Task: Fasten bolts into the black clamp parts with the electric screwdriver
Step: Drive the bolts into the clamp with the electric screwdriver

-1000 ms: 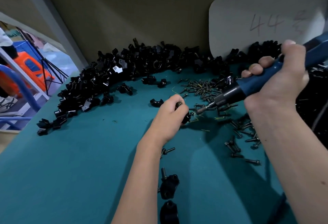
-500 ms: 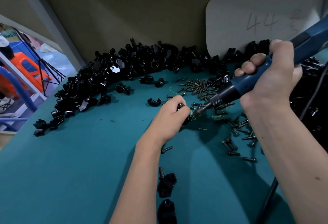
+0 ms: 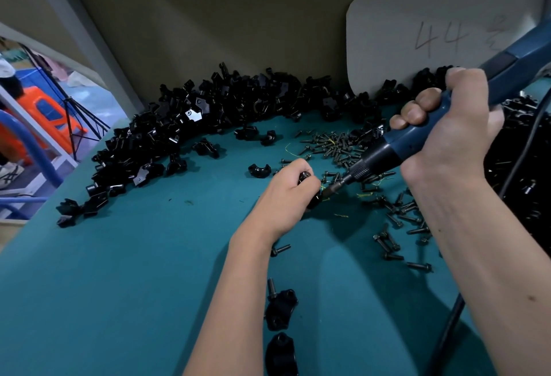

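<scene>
Your left hand (image 3: 287,193) is curled tight around a small black clamp part (image 3: 316,199), holding it down on the teal table (image 3: 119,286) near the middle. Only a bit of the part peeks out past your fingers. Your right hand (image 3: 453,134) is wrapped around the blue electric screwdriver (image 3: 417,137). The screwdriver tilts down to the left, and its thin metal bit (image 3: 335,187) touches the clamp part right beside your left thumb.

Just past the bit, farther back, lies a heap of loose dark bolts (image 3: 334,144). More bolts (image 3: 399,220) are scattered on the right, under your right arm, and one single bolt (image 3: 280,249) lies beside your left wrist. A few thin yellow threads (image 3: 365,195) lie among them.

Close to you, by your left forearm, sit two clamp parts; the farther one (image 3: 281,308) has a bolt sticking up from it, and the nearer one (image 3: 280,351) is at the bottom edge.

A big pile of black clamp parts (image 3: 193,125) curves along the far side of the table and down the left. A white board (image 3: 432,32) with "44" written on it leans on the far wall at the right. A black cord (image 3: 447,331) runs down near your right arm.
</scene>
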The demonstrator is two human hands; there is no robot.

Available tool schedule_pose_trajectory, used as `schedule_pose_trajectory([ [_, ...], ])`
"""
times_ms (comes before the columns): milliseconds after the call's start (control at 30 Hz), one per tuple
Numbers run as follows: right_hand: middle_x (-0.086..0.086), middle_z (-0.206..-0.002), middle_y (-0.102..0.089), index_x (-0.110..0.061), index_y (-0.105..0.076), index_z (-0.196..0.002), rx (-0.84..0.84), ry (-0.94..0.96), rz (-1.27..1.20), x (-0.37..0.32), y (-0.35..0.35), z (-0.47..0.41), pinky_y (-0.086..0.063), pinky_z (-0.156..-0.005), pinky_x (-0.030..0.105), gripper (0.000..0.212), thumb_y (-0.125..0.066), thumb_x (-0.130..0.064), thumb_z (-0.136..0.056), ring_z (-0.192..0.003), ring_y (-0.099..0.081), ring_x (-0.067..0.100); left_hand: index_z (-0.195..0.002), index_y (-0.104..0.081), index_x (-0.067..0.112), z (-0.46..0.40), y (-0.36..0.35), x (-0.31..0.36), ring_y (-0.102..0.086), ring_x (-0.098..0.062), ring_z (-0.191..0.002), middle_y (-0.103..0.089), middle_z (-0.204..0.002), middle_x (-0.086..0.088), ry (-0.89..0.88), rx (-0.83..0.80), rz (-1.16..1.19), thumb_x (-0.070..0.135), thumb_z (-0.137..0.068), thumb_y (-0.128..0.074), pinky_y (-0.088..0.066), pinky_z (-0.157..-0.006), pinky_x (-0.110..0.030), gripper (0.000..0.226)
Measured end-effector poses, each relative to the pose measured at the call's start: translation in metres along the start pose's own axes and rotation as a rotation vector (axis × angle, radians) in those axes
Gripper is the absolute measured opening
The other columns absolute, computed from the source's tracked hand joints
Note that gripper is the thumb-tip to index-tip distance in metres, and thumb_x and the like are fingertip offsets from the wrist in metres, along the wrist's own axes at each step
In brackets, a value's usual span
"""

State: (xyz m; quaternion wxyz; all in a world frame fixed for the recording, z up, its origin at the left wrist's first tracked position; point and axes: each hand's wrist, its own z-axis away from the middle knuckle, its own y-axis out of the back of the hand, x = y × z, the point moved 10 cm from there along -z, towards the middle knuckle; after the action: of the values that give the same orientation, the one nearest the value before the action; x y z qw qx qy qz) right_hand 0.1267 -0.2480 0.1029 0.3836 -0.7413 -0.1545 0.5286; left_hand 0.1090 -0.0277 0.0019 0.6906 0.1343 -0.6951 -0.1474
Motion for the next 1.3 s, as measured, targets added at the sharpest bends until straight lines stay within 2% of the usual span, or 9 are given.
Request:
schedule_pose_trajectory([
  [233, -0.001, -0.06, -0.044, -0.017, -0.039, -0.091, -0.016, 0.004, 0.0, 0.0002, -0.0023, 0.0017, -0.037, -0.052, 0.03, 0.02, -0.058, -0.012, -0.089, -0.049, -0.039, 0.016, -0.08, -0.049, 0.025, -0.0012, -0.0006, -0.0011, -0.039, -0.016, -0.061, -0.043, -0.059, 0.014, 0.001, -0.001, 0.002, 0.046, -0.076, -0.048, -0.036, -0.063, -0.041, 0.021],
  [367, -0.001, -0.062, -0.043, -0.016, -0.037, -0.098, -0.013, 0.014, 0.006, -0.0002, -0.0032, 0.0025, -0.038, -0.053, 0.03, 0.024, -0.059, -0.013, -0.089, -0.049, -0.039, 0.016, -0.082, -0.049, 0.024, -0.0018, -0.0009, -0.0029, -0.041, -0.016, -0.065, -0.043, -0.061, 0.013, 0.006, -0.001, 0.013, 0.046, -0.076, -0.048, -0.039, -0.066, -0.041, 0.023],
  [567, -0.001, -0.061, -0.042, -0.016, -0.038, -0.095, -0.014, 0.019, 0.001, 0.0, -0.003, 0.0031, -0.037, -0.052, 0.031, 0.02, -0.057, -0.011, -0.09, -0.05, -0.038, 0.016, -0.082, -0.049, 0.025, -0.0026, -0.0011, -0.0035, -0.043, -0.016, -0.065, -0.046, -0.06, 0.013, 0.01, -0.001, 0.007, 0.047, -0.076, -0.048, -0.041, -0.066, -0.042, 0.022],
  [933, -0.001, -0.059, -0.043, -0.015, -0.038, -0.09, -0.035, 0.032, -0.011, 0.0019, -0.0051, 0.0028, -0.037, -0.052, 0.029, 0.02, -0.057, -0.012, -0.087, -0.048, -0.039, 0.015, -0.084, -0.049, 0.02, -0.001, -0.0003, 0.001, -0.04, -0.016, -0.062, -0.043, -0.059, 0.014, -0.002, 0.008, 0.013, 0.046, -0.074, -0.047, -0.038, -0.066, -0.041, 0.028],
  [1300, 0.001, -0.059, -0.042, -0.015, -0.04, -0.086, -0.045, 0.03, -0.022, 0.0018, -0.007, 0.0056, -0.036, -0.051, 0.029, 0.017, -0.054, -0.007, -0.093, -0.048, -0.037, 0.017, -0.083, -0.049, 0.021, -0.0002, 0.0006, 0.0021, -0.04, -0.017, -0.066, -0.042, -0.061, 0.013, -0.004, 0.016, -0.031, 0.048, -0.075, -0.046, -0.039, -0.068, -0.042, 0.028],
])
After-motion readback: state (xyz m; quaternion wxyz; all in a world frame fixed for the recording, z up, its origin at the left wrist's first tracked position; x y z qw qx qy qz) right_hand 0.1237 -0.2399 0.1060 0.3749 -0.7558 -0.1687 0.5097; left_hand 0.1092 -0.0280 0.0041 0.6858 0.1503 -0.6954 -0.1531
